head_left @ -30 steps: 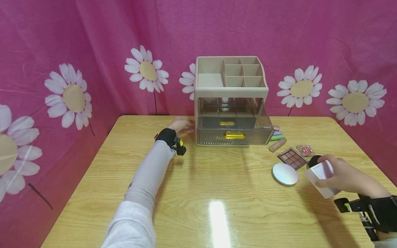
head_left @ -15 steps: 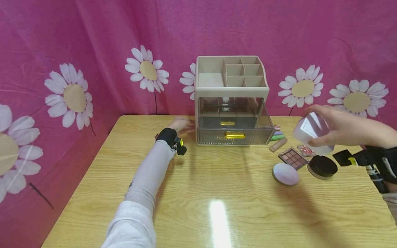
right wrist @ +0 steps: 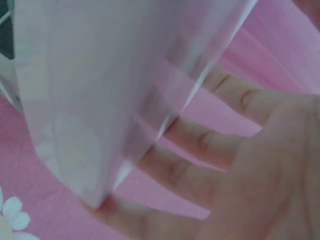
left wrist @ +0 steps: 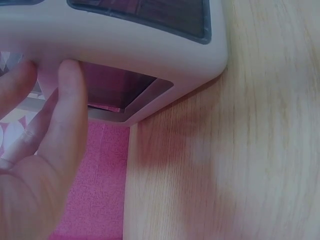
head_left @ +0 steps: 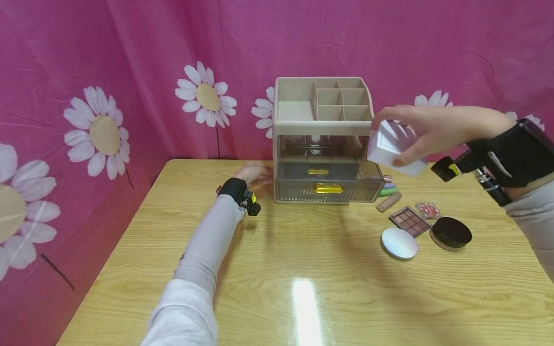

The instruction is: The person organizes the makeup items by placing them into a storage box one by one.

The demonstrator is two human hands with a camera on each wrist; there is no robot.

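Note:
My right hand (head_left: 437,127) grips a white box (head_left: 391,146) with glossy, see-through sides, thumb on one side and fingers on the other. The box is in the air at the right of the beige makeup organizer (head_left: 322,127), overlapping the corner of its pulled-out smoky drawer (head_left: 294,191). In the right wrist view the box (right wrist: 85,100) fills the upper left, fingertips along its edge. My left hand (head_left: 254,174) rests against the organizer's left side. In the left wrist view its extended fingers (left wrist: 70,100) touch the organizer's side frame (left wrist: 150,55).
Right of the organizer lie a beige tube (head_left: 389,202), a green tube (head_left: 387,191), an eyeshadow palette (head_left: 409,221), a red patterned compact (head_left: 428,210), a round white compact (head_left: 399,243) and a black-lidded round case (head_left: 451,232). A pink curtain (head_left: 242,38) hangs behind the table (head_left: 207,178).
My right hand has lifted the white box from beside the black-lidded case and carried it up and left to the organizer's drawer. The left hand has stayed put.

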